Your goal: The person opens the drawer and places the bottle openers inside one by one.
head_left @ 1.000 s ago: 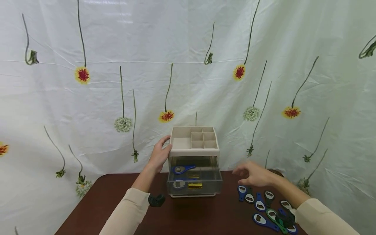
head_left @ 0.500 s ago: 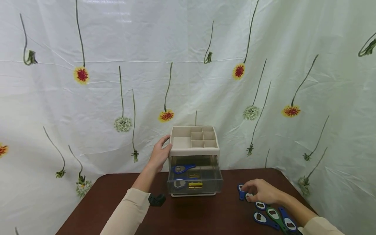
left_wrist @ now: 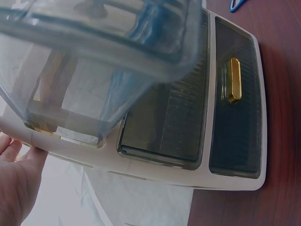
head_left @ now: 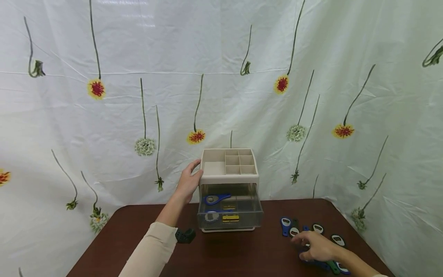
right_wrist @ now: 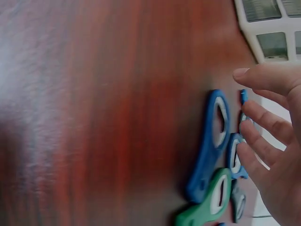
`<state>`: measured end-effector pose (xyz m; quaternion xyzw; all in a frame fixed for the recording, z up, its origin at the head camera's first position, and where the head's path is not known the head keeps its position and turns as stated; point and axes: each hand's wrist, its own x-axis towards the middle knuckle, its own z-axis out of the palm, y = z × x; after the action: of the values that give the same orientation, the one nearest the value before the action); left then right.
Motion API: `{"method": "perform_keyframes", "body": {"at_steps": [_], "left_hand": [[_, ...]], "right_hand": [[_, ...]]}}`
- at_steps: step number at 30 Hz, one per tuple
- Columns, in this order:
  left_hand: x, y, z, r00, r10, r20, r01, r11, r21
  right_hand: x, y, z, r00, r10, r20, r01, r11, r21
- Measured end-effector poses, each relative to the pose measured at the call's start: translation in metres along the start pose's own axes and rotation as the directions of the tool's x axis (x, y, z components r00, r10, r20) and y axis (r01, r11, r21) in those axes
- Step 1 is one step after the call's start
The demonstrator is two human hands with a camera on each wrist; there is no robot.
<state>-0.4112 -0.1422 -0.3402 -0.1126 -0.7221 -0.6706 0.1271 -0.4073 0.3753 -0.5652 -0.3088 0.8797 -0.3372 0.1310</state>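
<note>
A cream drawer organizer (head_left: pixel 229 179) stands on the table, its clear top drawer (head_left: pixel 247 219) pulled out. Inside lies a blue bottle opener (head_left: pixel 215 199); another blue shape shows through the drawer front. My left hand (head_left: pixel 187 185) rests against the organizer's upper left side, thumb and fingertips touching it in the left wrist view. On the right, my right hand (head_left: pixel 318 246) hovers low over a group of bottle openers, fingers spread and nothing between them. A blue bottle opener (right_wrist: pixel 209 146) and a green bottle opener (right_wrist: pixel 211 197) lie beside its fingertips; the hand hides part of the group in the head view.
Two shut drawers with tinted fronts sit below the pulled-out one, the lowest with a gold handle (left_wrist: pixel 234 80). The organizer's top has open compartments (head_left: pixel 239 161). A flower-patterned white cloth (head_left: pixel 221 107) hangs behind the dark red-brown table (head_left: pixel 138 238).
My right hand has come down and toward me, from beside the drawer over the far bottle openers to the nearer ones. The left hand and organizer have stayed put.
</note>
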Motion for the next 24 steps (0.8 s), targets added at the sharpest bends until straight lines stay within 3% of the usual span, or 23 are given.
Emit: {"method": "perform_keyframes", "body": {"at_steps": [11, 16, 20, 24], "left_hand": [[0.001, -0.001, 0.001, 1.000, -0.009, -0.013, 0.009, 1.000, -0.007], [0.000, 0.000, 0.000, 1.000, -0.008, -0.003, 0.008, 1.000, -0.015], [-0.002, 0.001, 0.000, 1.000, -0.015, 0.005, 0.015, 0.999, -0.029], [-0.003, 0.002, 0.000, 1.000, -0.017, 0.013, 0.017, 0.999, -0.036]], "right_hand": [[-0.015, -0.019, 0.012, 1.000, 0.026, -0.003, -0.026, 0.999, 0.022], [-0.018, -0.028, 0.011, 0.999, -0.049, -0.001, 0.049, 0.999, 0.012], [-0.025, -0.056, 0.007, 0.993, -0.119, -0.003, 0.119, 0.993, 0.014], [-0.031, -0.093, 0.005, 0.992, -0.125, -0.029, 0.125, 0.992, 0.023]]}}
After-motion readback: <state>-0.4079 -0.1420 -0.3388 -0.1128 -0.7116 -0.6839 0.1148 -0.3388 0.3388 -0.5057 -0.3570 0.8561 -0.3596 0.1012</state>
